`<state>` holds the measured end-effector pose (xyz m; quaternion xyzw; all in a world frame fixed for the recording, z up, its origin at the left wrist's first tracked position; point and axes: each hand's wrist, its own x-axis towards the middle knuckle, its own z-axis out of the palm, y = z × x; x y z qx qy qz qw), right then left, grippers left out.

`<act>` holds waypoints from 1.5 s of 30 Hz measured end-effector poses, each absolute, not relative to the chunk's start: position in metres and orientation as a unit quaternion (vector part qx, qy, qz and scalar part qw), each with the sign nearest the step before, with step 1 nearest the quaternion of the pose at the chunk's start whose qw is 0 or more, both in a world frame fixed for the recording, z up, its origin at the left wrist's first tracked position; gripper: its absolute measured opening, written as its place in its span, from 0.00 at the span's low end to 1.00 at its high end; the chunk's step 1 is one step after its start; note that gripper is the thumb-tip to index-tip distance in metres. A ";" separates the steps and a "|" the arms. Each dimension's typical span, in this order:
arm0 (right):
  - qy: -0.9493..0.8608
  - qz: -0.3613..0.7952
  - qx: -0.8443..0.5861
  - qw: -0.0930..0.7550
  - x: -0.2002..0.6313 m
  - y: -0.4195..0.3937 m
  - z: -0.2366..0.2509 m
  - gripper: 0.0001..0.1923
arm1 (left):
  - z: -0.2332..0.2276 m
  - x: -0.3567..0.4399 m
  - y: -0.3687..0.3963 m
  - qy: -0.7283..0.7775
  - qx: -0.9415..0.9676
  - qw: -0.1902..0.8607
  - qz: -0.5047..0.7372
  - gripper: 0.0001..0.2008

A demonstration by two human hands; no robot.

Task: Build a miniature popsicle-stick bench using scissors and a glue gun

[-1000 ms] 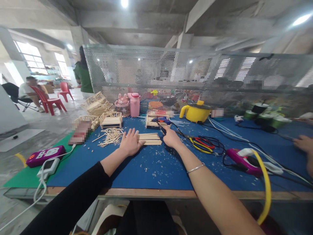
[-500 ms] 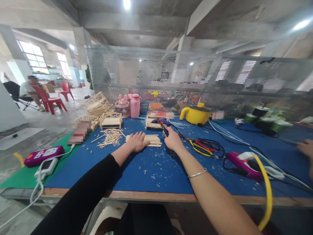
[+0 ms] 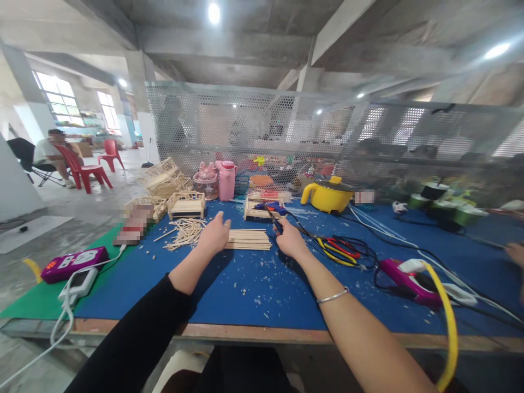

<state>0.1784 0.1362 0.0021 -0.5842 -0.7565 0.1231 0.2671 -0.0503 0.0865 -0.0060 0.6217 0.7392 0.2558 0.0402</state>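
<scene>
My left hand is at the left end of a flat row of pale wooden sticks, next to a pile of short loose sticks. Its thumb and a raised finger show slightly apart; the other fingers are partly hidden. At the row's right end, my right hand is closed around a dark slim-tipped tool, its tip pointing away to the left; its exact kind is unclear. Just beyond that tip, a blue glue gun rests by a small wooden frame.
Small wooden bed-like frames stand at the back left, near a pink bottle. A yellow pot, yellow-handled pliers and a purple power strip with cables lie rightward. Another person's hand shows at the right edge.
My left hand has lifted off the flat row of sticks and moved left, uncovering more of the row. My right hand keeps hold of the dark tool in nearly the same place.
</scene>
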 end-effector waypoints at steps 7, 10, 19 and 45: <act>-0.756 0.122 -0.589 0.257 0.180 0.139 -0.001 0.19 | -0.004 -0.093 0.071 0.757 0.611 0.055 0.223 0.24; -0.755 0.125 -0.590 0.255 0.182 0.138 -0.002 0.19 | -0.007 -0.095 0.071 0.753 0.617 0.065 0.222 0.25; -0.756 0.137 -0.592 0.245 0.181 0.139 -0.002 0.19 | -0.015 -0.092 0.078 0.742 0.626 0.085 0.222 0.29; -0.792 0.116 -0.547 0.246 0.180 0.130 0.002 0.15 | -0.037 -0.030 0.091 0.658 0.747 0.026 0.090 0.34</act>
